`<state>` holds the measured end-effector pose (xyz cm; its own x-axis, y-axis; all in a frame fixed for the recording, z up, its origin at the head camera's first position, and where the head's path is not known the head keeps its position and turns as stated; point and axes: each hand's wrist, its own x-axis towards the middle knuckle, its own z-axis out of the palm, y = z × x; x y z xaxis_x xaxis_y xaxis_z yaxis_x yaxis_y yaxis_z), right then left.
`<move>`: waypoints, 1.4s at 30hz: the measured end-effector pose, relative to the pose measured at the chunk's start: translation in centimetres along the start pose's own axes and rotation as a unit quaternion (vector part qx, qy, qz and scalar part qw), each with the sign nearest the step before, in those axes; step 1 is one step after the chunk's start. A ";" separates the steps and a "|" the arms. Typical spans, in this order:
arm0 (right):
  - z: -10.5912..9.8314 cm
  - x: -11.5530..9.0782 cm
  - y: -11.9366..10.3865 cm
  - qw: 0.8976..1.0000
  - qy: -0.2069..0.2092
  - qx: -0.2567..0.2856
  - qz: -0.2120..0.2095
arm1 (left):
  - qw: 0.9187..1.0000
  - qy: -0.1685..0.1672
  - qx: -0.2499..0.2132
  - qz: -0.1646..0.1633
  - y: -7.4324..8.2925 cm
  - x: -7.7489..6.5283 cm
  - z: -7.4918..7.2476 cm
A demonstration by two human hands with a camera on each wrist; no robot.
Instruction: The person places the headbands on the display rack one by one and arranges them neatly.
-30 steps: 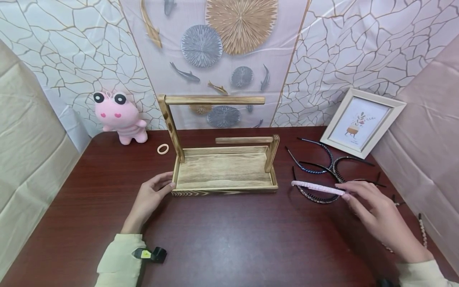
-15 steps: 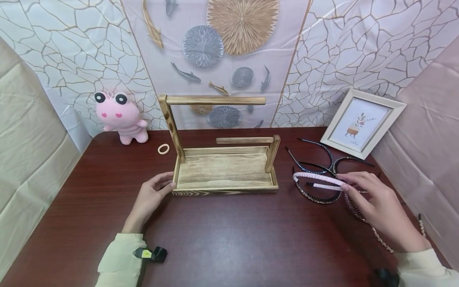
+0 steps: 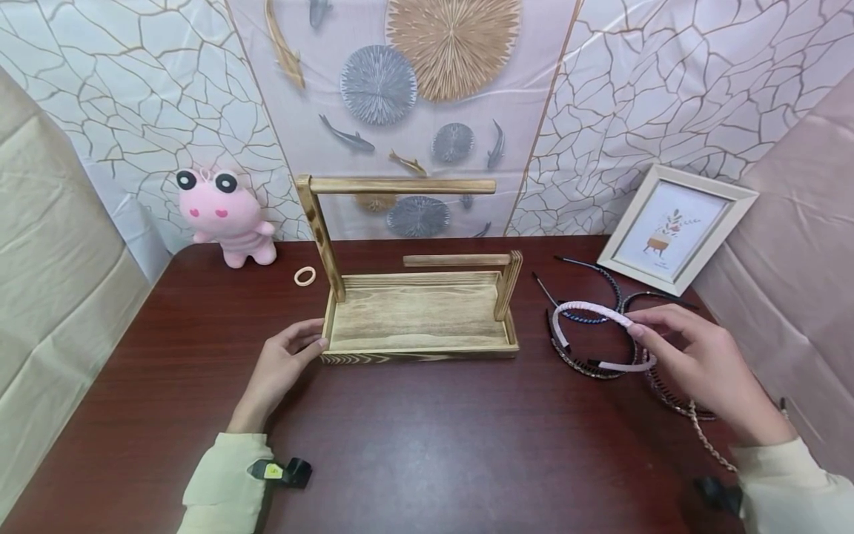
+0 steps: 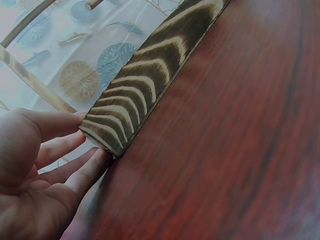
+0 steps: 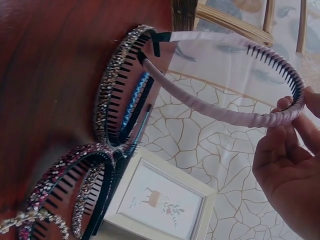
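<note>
My right hand (image 3: 697,363) pinches a pink ribbon-wrapped headband (image 3: 590,305) between thumb and fingers. The right wrist view shows the headband's comb teeth and its dark tips, with the open end pointing away from the hand (image 5: 290,165). My left hand (image 3: 280,371) holds the front left corner of a wooden display stand (image 3: 416,315), thumb on its rim. This stand has a shallow tray base and two side posts, each with a horizontal bar. Both bars are bare. In the left wrist view, the fingers of the left hand (image 4: 55,165) meet the stand's striped front edge (image 4: 135,90).
Several headbands lie on the table's right, among them a blue one (image 3: 615,285) and a glittery one (image 3: 580,367). Behind them leans a picture frame (image 3: 675,230). A pink plush toy (image 3: 223,215) and a small ring (image 3: 305,277) are at the back left.
My right hand has raised the pink headband and turned it, so that both its ends now show above the other headbands. The left hand has stayed at the stand's corner.
</note>
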<state>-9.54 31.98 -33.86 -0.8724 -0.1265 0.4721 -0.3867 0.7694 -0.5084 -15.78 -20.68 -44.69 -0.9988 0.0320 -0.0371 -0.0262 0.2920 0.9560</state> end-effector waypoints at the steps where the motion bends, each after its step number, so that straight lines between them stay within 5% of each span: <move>1: 0.0 0.1 0.0 1.000 -0.005 0.001 0.012 | 1.000 0.000 0.000 0.000 0.0 0.0 0.0; 14: -0.5 2.5 -1.4 0.985 -0.043 0.073 0.152 | 1.000 0.000 0.002 -0.003 0.0 0.1 0.0; 21: -0.5 3.9 -2.5 0.974 -0.065 0.161 0.143 | 1.000 0.005 0.006 -0.002 -0.1 0.1 0.0; 34: 0.5 7.7 -4.5 0.977 -0.023 0.174 0.123 | 1.000 0.006 0.016 0.001 -0.1 0.0 -0.1; 42: 1.5 10.6 -5.0 0.953 0.010 0.282 0.115 | 1.000 0.012 0.017 0.010 -0.2 0.2 0.0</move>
<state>-17.35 25.86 -27.38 -0.9498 0.0216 0.3120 -0.2895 0.3168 -0.9032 -15.99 -20.73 -44.89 -0.9998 0.0163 -0.0103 -0.0045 0.3240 0.9460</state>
